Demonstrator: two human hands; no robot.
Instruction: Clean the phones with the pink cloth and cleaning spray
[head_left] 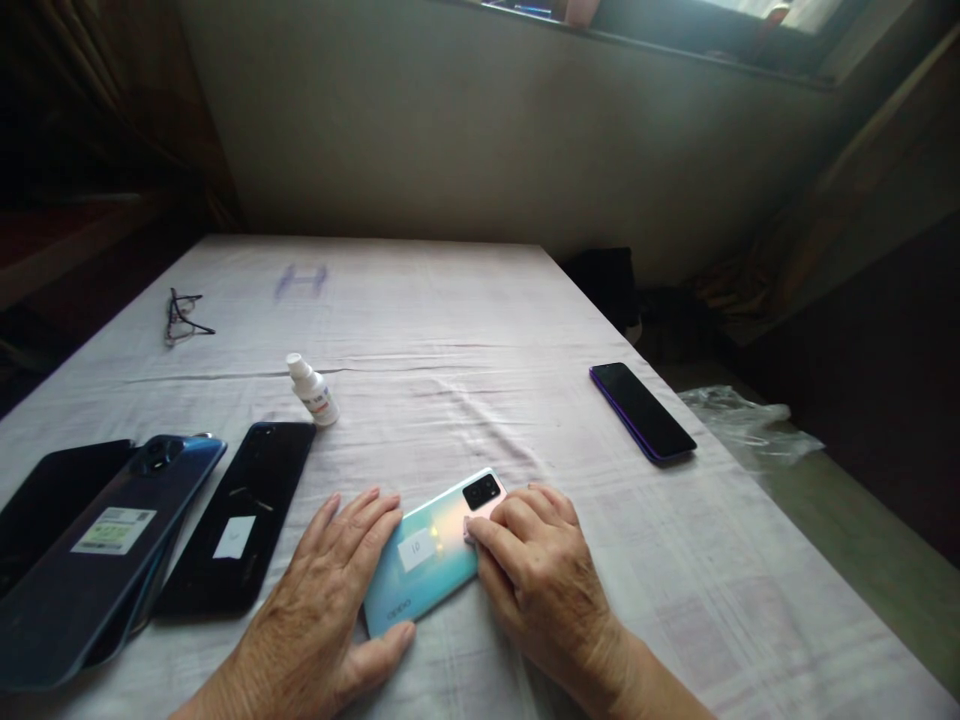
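Observation:
A pale iridescent phone [427, 555] lies face down on the white tablecloth [450, 340], with a small white sticker on its back. My left hand [330, 590] rests on its left edge, fingers stretched flat and thumb at the lower corner. My right hand [536, 570] lies along the phone's right edge with its fingers curled, the fingertips pressing on the back near the camera block. Whether anything small sits under those fingertips I cannot make out.
A black phone [240, 515] and a blue phone [105, 560] lie face down at the left, the blue one over another dark phone [45, 500]. A small white bottle [313, 390] lies on its side. A purple-edged phone [641, 410] sits near the table's right edge. Glasses [182, 316] lie far left.

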